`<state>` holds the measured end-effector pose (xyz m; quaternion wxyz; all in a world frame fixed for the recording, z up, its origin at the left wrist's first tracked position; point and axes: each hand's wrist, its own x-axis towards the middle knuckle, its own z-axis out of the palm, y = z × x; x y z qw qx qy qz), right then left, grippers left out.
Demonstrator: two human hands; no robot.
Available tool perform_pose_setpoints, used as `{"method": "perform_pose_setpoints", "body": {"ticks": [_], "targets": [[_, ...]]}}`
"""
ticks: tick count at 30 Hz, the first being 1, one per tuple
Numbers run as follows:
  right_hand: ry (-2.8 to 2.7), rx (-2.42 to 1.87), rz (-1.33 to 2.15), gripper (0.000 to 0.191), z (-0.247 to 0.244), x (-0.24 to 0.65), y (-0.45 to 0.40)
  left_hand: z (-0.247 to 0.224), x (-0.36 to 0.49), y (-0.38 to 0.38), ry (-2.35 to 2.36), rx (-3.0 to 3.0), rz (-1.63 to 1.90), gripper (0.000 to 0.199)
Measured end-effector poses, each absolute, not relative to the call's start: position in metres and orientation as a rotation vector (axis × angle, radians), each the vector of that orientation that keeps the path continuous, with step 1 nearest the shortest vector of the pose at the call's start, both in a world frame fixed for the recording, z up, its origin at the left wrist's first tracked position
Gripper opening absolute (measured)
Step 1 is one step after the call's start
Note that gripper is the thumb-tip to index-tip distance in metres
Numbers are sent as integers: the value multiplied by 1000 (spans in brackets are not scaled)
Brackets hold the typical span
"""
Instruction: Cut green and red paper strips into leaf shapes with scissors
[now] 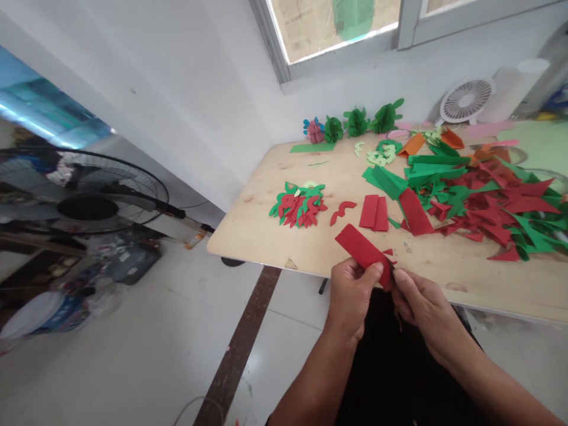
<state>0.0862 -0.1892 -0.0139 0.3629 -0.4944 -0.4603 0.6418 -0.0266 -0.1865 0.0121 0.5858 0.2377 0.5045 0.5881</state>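
Observation:
A folded red paper strip (361,247) is pinched in my left hand (352,293), its far end pointing up and left over the table's front edge. My right hand (417,296) is closed around scissors (391,267), mostly hidden by the fingers, with the dark blades at the strip's near end. Small red scraps (389,252) lie just beyond the blades. Beyond the strip are a curved red cut-out (342,211) and folded red strips (373,213). To their left sits a pile of red and green cut-outs (298,205).
Red and green scraps (510,201) heap on the right of the wooden table (248,231). Several paper figures (356,122) stand along the wall. A small white fan (467,100) is at the back right; a large black fan (89,207) stands left of the table.

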Motion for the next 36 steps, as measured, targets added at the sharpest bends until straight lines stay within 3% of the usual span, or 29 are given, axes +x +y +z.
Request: {"method": "perform_pose_setpoints", "body": {"ticks": [36], "targets": [[-1159,-1283,1664,41,-15,85,-186,16,-29,-181,1155,611,1338,10]]}}
